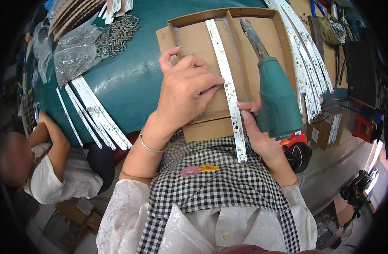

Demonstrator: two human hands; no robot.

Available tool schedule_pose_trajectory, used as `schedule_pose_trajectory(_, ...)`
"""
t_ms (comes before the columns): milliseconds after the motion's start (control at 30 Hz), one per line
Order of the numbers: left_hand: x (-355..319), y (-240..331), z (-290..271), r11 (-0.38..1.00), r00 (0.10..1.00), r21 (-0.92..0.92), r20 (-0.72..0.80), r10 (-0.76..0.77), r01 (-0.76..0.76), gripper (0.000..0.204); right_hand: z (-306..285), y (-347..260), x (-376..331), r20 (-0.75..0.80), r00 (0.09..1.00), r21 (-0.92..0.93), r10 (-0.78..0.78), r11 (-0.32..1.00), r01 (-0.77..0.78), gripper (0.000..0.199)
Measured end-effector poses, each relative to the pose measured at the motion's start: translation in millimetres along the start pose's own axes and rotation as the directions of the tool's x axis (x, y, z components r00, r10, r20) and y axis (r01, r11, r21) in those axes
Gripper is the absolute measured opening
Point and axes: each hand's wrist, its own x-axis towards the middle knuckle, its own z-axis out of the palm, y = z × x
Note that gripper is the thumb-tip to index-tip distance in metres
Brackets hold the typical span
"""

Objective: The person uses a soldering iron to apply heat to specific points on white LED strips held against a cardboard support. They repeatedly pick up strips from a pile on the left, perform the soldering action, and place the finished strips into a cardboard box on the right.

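A long white LED strip board lies slantwise over a shallow cardboard tray, its near end reaching over my apron. My right hand pinches the board's right edge between thumb and finger. A tool with a thick green handle and a dark, worn metal rod covers part of that hand; whether the hand also grips it, I cannot tell. Thumb and forefinger of my left hand are closed together at the board's left edge. Anything small between those fingertips is too small to make out.
Small metal parts spill from a clear plastic bag on the green table. More strip boards lie at left, and a fanned stack at right. Another person sits at left with bent arms. Pliers and tools lie far right.
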Motion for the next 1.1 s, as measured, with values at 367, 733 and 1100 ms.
schedule_pose_trajectory(367, -1, 3, -2, 0.996, 0.996, -0.021, 0.022, -0.088, 0.089, 0.020, -11, -6, -1, 0.001, 1.000, 0.286, -0.015, 0.958, 0.014, 0.061)
schedule_pose_trajectory(733, -6, 4, 0, 0.994, 0.993, -0.030, -0.029, -0.111, 0.110, 0.019, -85, -28, -50, 0.076, 0.972, 0.557, 0.223, 0.799, -0.226, 0.075)
schedule_pose_trajectory(1100, -6, 3, 2, 0.995, 0.994, -0.011, -0.025, -0.103, 0.102, 0.016, -89, -32, -48, 0.152, 0.947, 0.540, 0.282, 0.779, -0.319, 0.067)
